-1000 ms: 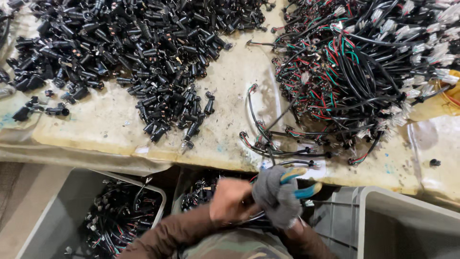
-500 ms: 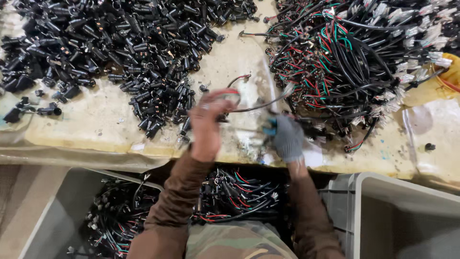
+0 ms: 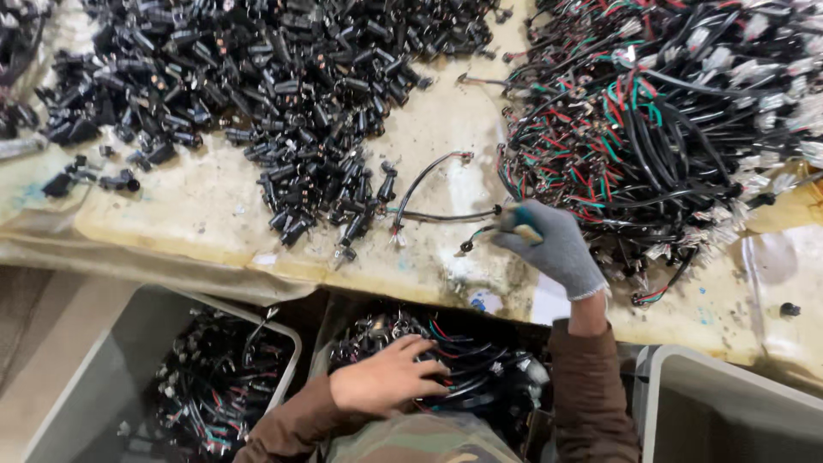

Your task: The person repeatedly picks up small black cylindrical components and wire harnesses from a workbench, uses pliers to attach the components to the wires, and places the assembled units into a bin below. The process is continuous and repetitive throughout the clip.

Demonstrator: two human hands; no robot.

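My right hand (image 3: pixel 549 244), in a grey glove with teal fingertips, rests on the worn tabletop and pinches the end of a short black cable (image 3: pixel 480 236). Two more short cables (image 3: pixel 429 184) lie just left of it. My bare left hand (image 3: pixel 386 377) is down below the table edge, fingers spread on a bundle of black wire harnesses with red and green leads (image 3: pixel 463 364) in a bin at my lap. A large pile of black connectors (image 3: pixel 283 94) covers the table's upper left.
A tangled heap of black, red and green wire harnesses (image 3: pixel 669 111) fills the table's upper right. A grey bin (image 3: pixel 94 403) at lower left holds more harnesses. Another grey bin (image 3: pixel 729 411) stands at lower right. A small black part (image 3: pixel 789 309) lies near the right edge.
My left hand has dropped from the tabletop down into the bin at my lap, with a harness. My right hand stayed on the table by the short cables.
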